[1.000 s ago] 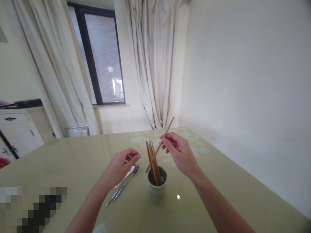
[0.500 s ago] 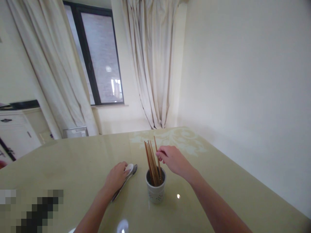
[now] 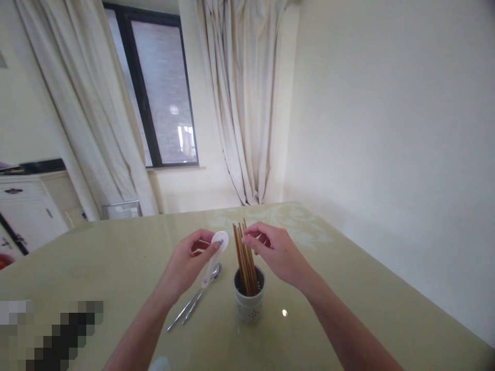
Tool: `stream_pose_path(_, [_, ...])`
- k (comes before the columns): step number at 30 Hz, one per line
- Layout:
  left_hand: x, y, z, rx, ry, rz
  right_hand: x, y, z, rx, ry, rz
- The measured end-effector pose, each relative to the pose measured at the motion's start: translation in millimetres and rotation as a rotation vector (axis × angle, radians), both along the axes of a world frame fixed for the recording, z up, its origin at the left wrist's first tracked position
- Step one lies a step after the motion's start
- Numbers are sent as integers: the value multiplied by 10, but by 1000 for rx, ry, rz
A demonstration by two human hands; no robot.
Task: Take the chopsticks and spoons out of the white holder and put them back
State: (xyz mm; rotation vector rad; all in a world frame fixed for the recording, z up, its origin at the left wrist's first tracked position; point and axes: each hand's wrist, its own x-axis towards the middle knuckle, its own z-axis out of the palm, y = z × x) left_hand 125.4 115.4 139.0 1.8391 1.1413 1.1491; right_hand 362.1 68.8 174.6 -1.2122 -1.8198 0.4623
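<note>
Now | L hand (image 3: pixel 186 265) pinching wht. spoon (image 3: pixel 223 237) | R hand (image 3: pixel 277 251) @ chopsticks (image 3: pixel 245 267), grip unclear

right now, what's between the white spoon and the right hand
In the head view, wooden chopsticks standing in the utensil cup rise between the white spoon and right hand.

- The cup (image 3: pixel 249 309) hides the lower ends of the chopsticks (image 3: pixel 240 252).
- The left hand (image 3: pixel 189 263) covers part of the white spoon (image 3: pixel 221 236).
- Whether the right hand (image 3: pixel 276 252) touches the chopsticks is unclear.
- The pixelated patch (image 3: pixel 58 340) is unreadable.
- The left edge cuts off the cabinet (image 3: pixel 29 211).
</note>
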Motion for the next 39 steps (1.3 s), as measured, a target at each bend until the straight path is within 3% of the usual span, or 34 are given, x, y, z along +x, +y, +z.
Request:
stream_pose_path(4, [264,-356,261,3,-118,-115,-101,-105,19,12,143,120])
stream_pose_path(7, [267,-328,220,-35,-126,-149,-59,-122,45,64,137,78])
stream_pose_path(10, [112,-64,-32,-66,47,-78,36,-95,80,132,57,-25])
stream_pose_path(14, [-111,287,-558,-66,688,113,103,-39,61,107,-190,-93])
stream_pose_path(16, [-165,369,-785,-102,886,141,95,-17,16,52,-306,-102])
stream_pose_path(20, [-186,396,-1006,-149,956,132,51,4,-106,-61,-471,-69])
stream_pose_path(25, [-190,395,-1029,-189,934,172,42,-1,-211,-141,-583,-53])
stream_pose_path(28, [-221,418,-960,-193,898,196,70,-11,-190,-153,-565,-65])
stream_pose_path(31, [-250,404,-722,-161,819,218,92,-23,-99,-107,-504,-88])
stream_pose_path(35, [-147,162,-187,-50,314,69,43,-64,42,7,-324,-111])
stream_pose_path(39, [156,-278,199,17,10,-86,-80,-160,98,43,14,81])
